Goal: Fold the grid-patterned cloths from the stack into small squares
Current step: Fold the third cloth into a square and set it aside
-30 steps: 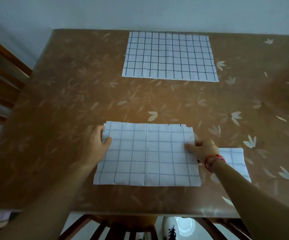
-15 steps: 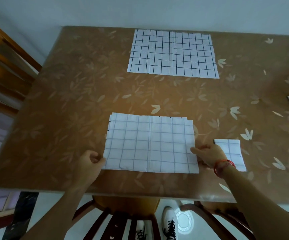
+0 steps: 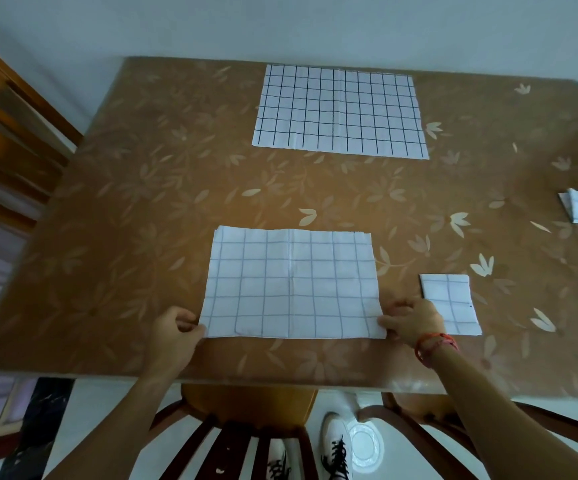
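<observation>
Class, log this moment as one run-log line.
left hand: pinches near-left corner, grid cloth | right hand: pinches near-right corner | cloth stack: far side, flat | folded square: beside right hand

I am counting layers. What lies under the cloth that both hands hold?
The left hand and right hand pinch the near corners of the cloth, which lies flat on the brown table. Only table shows around it; whatever lies beneath is covered.

Brown bench (image 3: 142,237) w/ pale leaf print. Wooden chair (image 3: 246,407) tucked under near edge, 2nd chair (image 3: 419,410) to its right. White shoes (image 3: 336,448), black laces, on pale floor (image 3: 107,427). Wooden door frame (image 3: 3,133) at left.
</observation>
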The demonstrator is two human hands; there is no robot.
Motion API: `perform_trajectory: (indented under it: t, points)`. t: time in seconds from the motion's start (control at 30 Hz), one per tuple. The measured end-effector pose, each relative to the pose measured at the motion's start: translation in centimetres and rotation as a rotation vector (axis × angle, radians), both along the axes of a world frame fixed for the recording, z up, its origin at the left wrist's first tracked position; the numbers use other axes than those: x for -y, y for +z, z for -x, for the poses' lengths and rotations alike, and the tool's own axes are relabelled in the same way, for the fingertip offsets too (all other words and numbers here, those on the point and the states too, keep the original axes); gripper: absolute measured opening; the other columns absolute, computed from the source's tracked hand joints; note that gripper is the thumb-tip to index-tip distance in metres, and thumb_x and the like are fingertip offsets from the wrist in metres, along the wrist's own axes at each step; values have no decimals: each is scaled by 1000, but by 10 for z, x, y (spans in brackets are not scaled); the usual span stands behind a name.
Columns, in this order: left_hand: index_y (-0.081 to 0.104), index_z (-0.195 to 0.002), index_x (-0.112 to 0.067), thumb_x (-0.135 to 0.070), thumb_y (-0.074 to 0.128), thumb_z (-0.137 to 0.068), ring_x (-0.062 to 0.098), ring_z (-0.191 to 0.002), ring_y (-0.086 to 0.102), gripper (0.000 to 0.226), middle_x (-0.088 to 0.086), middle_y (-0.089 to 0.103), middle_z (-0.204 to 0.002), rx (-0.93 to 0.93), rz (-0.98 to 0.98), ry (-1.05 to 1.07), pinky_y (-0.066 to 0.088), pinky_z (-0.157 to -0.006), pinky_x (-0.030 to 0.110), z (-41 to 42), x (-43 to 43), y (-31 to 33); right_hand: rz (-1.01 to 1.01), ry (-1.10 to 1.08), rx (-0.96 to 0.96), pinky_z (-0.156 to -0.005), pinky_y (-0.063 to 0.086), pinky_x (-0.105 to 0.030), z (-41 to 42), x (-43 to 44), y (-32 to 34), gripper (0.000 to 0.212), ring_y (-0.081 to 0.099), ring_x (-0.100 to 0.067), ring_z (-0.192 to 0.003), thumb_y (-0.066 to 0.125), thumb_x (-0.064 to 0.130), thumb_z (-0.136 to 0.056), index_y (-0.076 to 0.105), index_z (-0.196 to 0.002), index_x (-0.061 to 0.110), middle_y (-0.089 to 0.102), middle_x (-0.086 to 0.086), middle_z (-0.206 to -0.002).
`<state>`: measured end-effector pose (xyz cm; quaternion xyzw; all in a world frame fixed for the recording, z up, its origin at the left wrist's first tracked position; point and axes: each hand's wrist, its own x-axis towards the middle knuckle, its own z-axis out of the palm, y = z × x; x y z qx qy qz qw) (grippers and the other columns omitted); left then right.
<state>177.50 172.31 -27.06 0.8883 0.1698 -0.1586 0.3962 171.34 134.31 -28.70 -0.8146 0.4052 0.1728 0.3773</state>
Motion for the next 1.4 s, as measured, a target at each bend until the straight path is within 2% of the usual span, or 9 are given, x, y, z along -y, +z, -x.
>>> perform_trajectory:
  t: [0.23, 0.37, 0.5, 0.6, 0.7, 0.83, 1.03, 1.23, 1.4]
  points:
    - [59, -94, -15, -15, 70, -86, 11, -74, 58, 14, -3, 62, -81, 72, -95, -67, 39, -59, 21, 5, -2, 2, 66, 23, 45, -80, 55, -34, 1, -10, 11, 34, 64, -19, -83, 79, 35, -71, 67, -98, 18, 67, 5, -84]
    - [62, -97, -16, -20, 62, -91, 13, -94, 52, 7, -2, 58, -98, 317, -296, -370, 41, -75, 25, 17, 7, -2, 193, 62, 173, -75, 47, -28, 4, -24, 28, 25, 56, -16, -82, 69, 34, -82, 63, -103, 20, 63, 7, -86]
    - [65, -113, -15, -24, 51, -94, 20, -122, 46, 26, 6, 55, -129, 560, -369, -740, 44, -98, 38, 37, 40, -7, 374, 312, 333, -81, 52, -37, 9, -57, 28, 32, 57, -24, -99, 64, 29, -86, 62, -115, 18, 59, -6, -107]
    - [55, -131, -11, -31, 40, -96, 29, -138, 37, 44, 14, 44, -146, 599, -419, -972, 34, -111, 47, 51, 59, -18, 491, 640, 450, -94, 51, -44, 21, -94, 19, 45, 53, -31, -117, 65, 25, -83, 58, -126, 12, 55, -15, -128]
    - [40, -144, -5, -33, 37, -98, 30, -146, 22, 53, 16, 30, -155, 530, -469, -1027, 29, -114, 50, 56, 64, -29, 493, 919, 469, -108, 39, -48, 33, -128, 8, 54, 35, -36, -138, 42, 33, -93, 44, -138, 4, 38, -21, -148]
    - [34, -146, -1, -36, 32, -97, 28, -146, 22, 60, 17, 29, -155, 439, -542, -1079, 31, -114, 49, 58, 64, -39, 481, 1066, 317, -109, 35, -50, 33, -141, -6, 87, 28, -32, -141, 2, 62, -94, 38, -142, -2, 31, -20, -151]
    - [35, -145, -2, -38, 30, -98, 28, -146, 22, 60, 16, 29, -155, 412, -534, -1075, 31, -113, 50, 62, 59, -42, 466, 1073, 245, -107, 38, -51, 39, -143, -9, 83, 31, -34, -140, 6, 60, -95, 42, -139, 0, 34, -21, -150]
    - [35, -146, -4, -39, 29, -98, 28, -145, 23, 60, 16, 28, -155, 380, -548, -1076, 36, -110, 50, 61, 53, -43, 481, 1134, 347, -107, 39, -49, 39, -152, -11, 68, 31, -32, -141, 38, 48, -92, 35, -143, 2, 34, -19, -151]
    - [30, -147, -3, -42, 28, -99, 26, -146, 22, 62, 15, 27, -156, 354, -558, -1052, 36, -110, 49, 62, 43, -45, 464, 1154, 292, -105, 41, -48, 40, -155, -16, 73, 31, -31, -140, 30, 52, -90, 43, -139, 0, 35, -19, -150]
